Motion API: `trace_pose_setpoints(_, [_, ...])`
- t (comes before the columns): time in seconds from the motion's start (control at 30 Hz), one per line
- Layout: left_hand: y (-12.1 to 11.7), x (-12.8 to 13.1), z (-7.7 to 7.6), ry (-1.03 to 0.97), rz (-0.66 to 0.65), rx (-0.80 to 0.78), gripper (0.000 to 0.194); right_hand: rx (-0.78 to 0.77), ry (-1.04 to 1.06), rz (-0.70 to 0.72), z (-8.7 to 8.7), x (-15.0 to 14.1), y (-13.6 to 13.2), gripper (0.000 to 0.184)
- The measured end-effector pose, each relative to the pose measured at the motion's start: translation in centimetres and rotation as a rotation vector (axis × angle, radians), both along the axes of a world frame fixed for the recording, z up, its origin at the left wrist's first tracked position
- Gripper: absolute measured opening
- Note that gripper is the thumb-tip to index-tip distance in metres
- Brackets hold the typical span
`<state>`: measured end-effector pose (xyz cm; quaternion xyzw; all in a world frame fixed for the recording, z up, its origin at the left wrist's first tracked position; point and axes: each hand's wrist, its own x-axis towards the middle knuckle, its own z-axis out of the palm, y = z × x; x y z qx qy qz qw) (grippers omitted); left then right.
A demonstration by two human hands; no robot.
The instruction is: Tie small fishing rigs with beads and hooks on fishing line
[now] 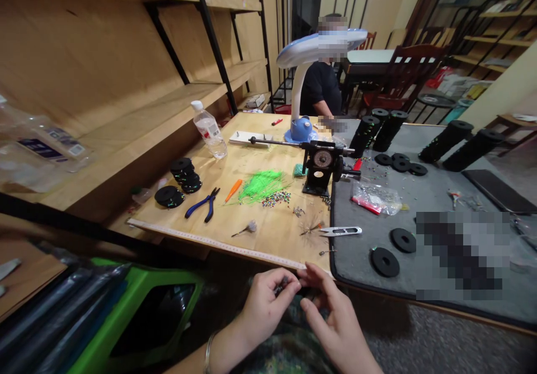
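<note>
In front of the table's near edge, my left hand has its thumb and fingers pinched together. Something small and dark shows between them, too small to name. My right hand is close beside it, index finger reaching toward the left fingertips and thumb held apart; no object shows in it. Nearest on the tabletop lie white-handled thread snips, a small hook-like metal piece, a tuft of thin wires and a small pale brush-like piece.
Blue pliers, an orange-handled tool, green strands and coloured beads lie on the wood. A black winding device, a lamp and a bottle stand behind. Black foam spools rest on the grey mat. A person sits beyond.
</note>
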<state>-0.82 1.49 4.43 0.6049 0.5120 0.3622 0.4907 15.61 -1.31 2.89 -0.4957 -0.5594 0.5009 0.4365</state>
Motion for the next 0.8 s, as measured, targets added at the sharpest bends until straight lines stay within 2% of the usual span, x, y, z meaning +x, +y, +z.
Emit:
trace_pose_setpoints(0.13, [-0.4,-0.3,0.2,0.084,-0.019,0.134,0.019,-0.104,0.123,0.074,-0.3,-1.2,0.2,0.035])
trace_pose_setpoints(0.27, [-0.5,-0.5,0.1,0.128,-0.001,0.127,0.02,-0.033,-0.032,0.072,-1.0,-1.7,0.6,0.018])
trace_pose_setpoints(0.43, [-0.1,-0.4,0.0,0.01,0.009,-0.058,0.02,-0.005,-0.122,0.014,-1.7,-1.4,1.0,0.025])
trace_pose_setpoints(0.63, [-0.2,-0.2,-0.7,-0.403,-0.005,-0.423,0.021,-0.149,0.094,-0.155,-2.3,-1.4,1.2,0.037])
trace_pose_setpoints(0.8, [-0.5,-0.3,-1.1,-0.416,-0.019,-0.466,0.022,-0.249,0.202,-0.153,-2.0,-1.8,0.9,0.043])
